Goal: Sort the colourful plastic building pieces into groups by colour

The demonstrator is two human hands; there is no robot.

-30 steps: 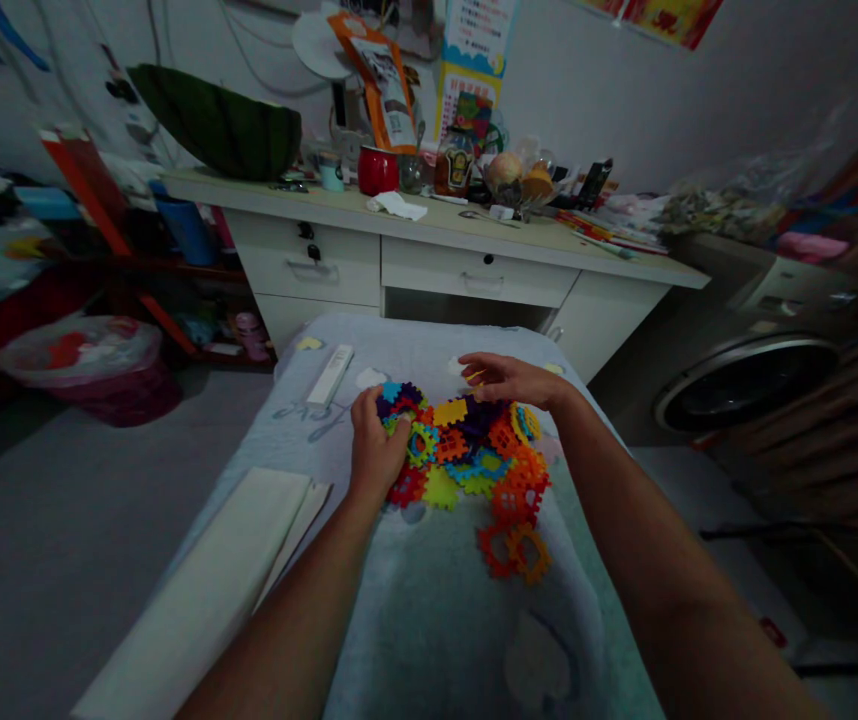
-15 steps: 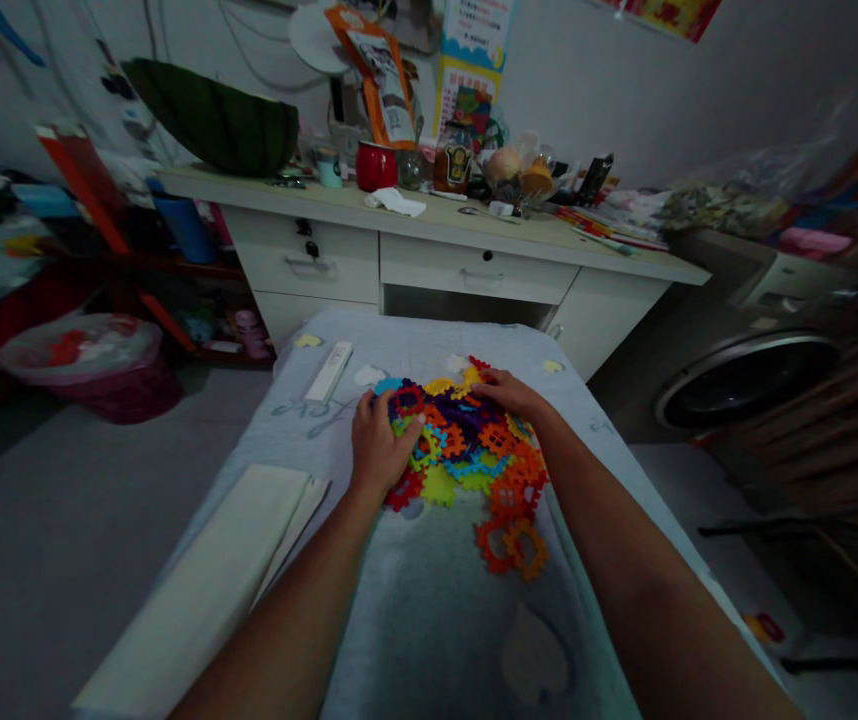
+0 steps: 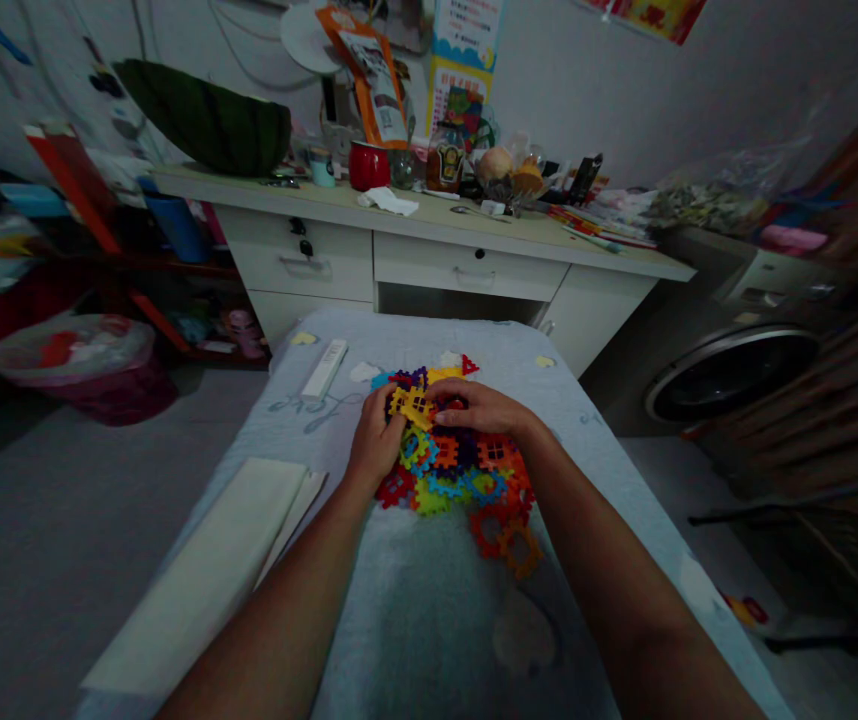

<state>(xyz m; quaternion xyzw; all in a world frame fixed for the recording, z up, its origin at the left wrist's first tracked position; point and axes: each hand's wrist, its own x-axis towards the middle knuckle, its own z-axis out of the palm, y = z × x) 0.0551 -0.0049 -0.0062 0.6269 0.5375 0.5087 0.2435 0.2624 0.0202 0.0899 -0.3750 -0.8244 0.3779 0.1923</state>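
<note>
A heap of colourful interlocking plastic tiles [image 3: 466, 470] lies on a pale blue cloth-covered table [image 3: 429, 620]. My left hand [image 3: 373, 447] rests at the heap's left edge, fingers closed on a yellow tile [image 3: 412, 404]. My right hand [image 3: 478, 408] lies over the top of the heap, fingers curled around a red piece [image 3: 454, 404] right beside the yellow tile. The two hands nearly touch above the pile. An orange and red pair of tiles [image 3: 508, 535] trails off toward me.
A white remote [image 3: 325, 368] lies at the table's far left. A folded white sheet [image 3: 204, 580] sits at the near left edge. Beyond stand a cluttered white desk [image 3: 429, 250], a washing machine [image 3: 736, 370] on the right, and a bin [image 3: 76, 365] on the left.
My right hand moved left over the heap toward my left hand. A yellow tile came up between the two hands. The view shifted slightly.
</note>
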